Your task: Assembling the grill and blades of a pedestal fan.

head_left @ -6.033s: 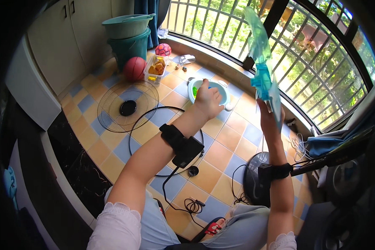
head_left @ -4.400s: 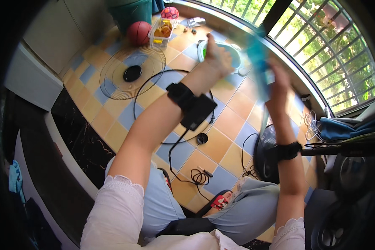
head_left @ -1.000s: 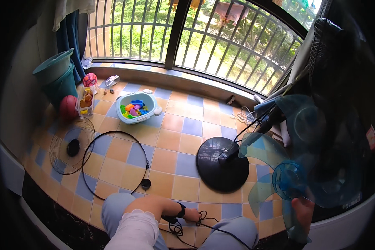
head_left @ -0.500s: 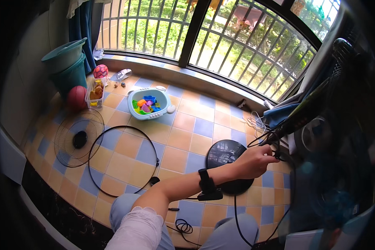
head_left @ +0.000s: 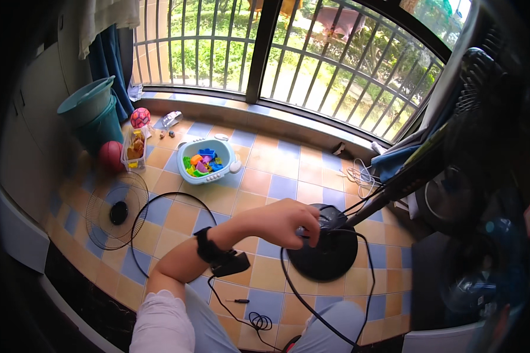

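My left arm, in a white sleeve with a black band and small black box at the wrist, reaches across from the lower left. My left hand [head_left: 285, 223] is closed, its fingers curled down over the left edge of a round black stand base [head_left: 324, 262]; whatever they pinch is too small to make out. A dark pole [head_left: 388, 194] slants from the upper right, its lower end over the base beside my fingertips. Black cable [head_left: 369, 276] loops from there toward my knees. My right hand is out of view.
A wire fan grille [head_left: 119, 213] and thin black ring [head_left: 188, 196] lie left on the tiles. Beyond stand a light-blue tub [head_left: 188, 174] of toy blocks, buckets [head_left: 94, 123] and balls [head_left: 111, 155]. A small screwdriver [head_left: 241, 301] and coiled cable [head_left: 260, 320] lie near my knees.
My left hand has moved left and slightly down, from near the pole's lower end to the base's edge. The pole's lower end now reaches over the base. The view has shifted slightly.
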Demonstrator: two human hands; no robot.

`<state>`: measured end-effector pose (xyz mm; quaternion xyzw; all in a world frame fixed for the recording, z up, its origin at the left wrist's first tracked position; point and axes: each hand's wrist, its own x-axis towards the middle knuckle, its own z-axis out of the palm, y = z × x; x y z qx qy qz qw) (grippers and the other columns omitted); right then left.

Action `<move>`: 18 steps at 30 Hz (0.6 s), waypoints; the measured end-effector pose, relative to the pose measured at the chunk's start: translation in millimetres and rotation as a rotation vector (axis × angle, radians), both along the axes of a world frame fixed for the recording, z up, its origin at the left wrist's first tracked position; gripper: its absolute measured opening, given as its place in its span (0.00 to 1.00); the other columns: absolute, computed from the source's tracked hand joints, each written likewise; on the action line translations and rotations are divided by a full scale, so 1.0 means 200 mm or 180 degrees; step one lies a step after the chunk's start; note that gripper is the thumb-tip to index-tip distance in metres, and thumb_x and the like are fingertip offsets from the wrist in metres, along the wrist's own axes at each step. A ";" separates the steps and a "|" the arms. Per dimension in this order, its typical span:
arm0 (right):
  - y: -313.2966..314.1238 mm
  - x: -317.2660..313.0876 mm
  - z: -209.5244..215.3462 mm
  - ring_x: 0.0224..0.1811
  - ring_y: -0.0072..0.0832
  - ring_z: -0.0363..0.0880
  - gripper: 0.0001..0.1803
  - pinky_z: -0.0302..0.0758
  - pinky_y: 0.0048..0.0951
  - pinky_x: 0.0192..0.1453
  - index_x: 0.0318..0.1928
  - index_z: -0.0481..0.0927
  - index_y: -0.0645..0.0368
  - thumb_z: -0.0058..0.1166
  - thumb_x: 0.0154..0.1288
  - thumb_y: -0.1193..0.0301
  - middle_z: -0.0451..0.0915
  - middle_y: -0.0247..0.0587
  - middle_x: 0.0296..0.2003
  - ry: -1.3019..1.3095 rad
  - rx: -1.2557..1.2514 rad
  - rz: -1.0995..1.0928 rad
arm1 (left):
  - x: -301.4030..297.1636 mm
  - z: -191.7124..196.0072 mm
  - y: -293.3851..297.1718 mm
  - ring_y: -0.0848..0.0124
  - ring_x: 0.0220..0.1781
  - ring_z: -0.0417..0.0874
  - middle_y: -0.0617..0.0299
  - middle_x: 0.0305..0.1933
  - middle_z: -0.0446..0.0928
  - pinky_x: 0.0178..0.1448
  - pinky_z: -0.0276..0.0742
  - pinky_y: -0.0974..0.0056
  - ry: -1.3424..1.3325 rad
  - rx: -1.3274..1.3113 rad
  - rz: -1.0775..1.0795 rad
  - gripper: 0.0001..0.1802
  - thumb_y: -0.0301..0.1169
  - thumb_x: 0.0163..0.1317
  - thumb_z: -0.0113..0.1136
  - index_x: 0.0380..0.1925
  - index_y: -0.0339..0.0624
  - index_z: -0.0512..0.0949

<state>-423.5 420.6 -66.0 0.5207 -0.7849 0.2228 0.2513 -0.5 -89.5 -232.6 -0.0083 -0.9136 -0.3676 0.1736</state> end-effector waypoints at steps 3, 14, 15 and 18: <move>0.07 -0.47 0.09 0.35 0.34 0.74 0.10 0.72 0.32 0.42 0.40 0.76 0.66 0.53 0.61 0.72 0.77 0.47 0.40 -0.3141 -0.2698 -0.0683 | 0.03 0.21 -0.02 0.66 0.34 0.78 0.61 0.28 0.75 0.38 0.72 0.65 -0.1034 -0.0163 -0.0071 0.08 0.29 0.45 0.57 0.26 0.44 0.82; -0.84 -0.39 0.29 0.47 0.34 0.74 0.20 0.68 0.31 0.53 0.50 0.72 0.67 0.59 0.59 0.70 0.75 0.47 0.46 0.0573 -0.2896 0.0349 | 0.14 0.59 0.20 0.77 0.38 0.79 0.61 0.42 0.78 0.42 0.75 0.72 -0.1190 0.1340 0.1390 0.17 0.36 0.63 0.54 0.49 0.40 0.74; -0.87 -0.36 0.29 0.47 0.34 0.74 0.20 0.68 0.31 0.53 0.50 0.72 0.67 0.59 0.59 0.70 0.75 0.47 0.46 0.0577 -0.2941 0.0351 | 0.11 0.63 0.16 0.77 0.37 0.79 0.61 0.44 0.77 0.43 0.75 0.72 -0.0703 0.1101 0.1452 0.16 0.35 0.63 0.53 0.49 0.40 0.73; -1.04 -0.29 0.23 0.52 0.32 0.71 0.23 0.65 0.30 0.58 0.52 0.71 0.66 0.60 0.59 0.69 0.74 0.44 0.49 -0.0581 -0.2600 0.0717 | 0.01 0.79 0.13 0.74 0.42 0.78 0.60 0.48 0.76 0.46 0.75 0.68 -0.0018 0.1160 0.2103 0.19 0.33 0.65 0.50 0.55 0.40 0.68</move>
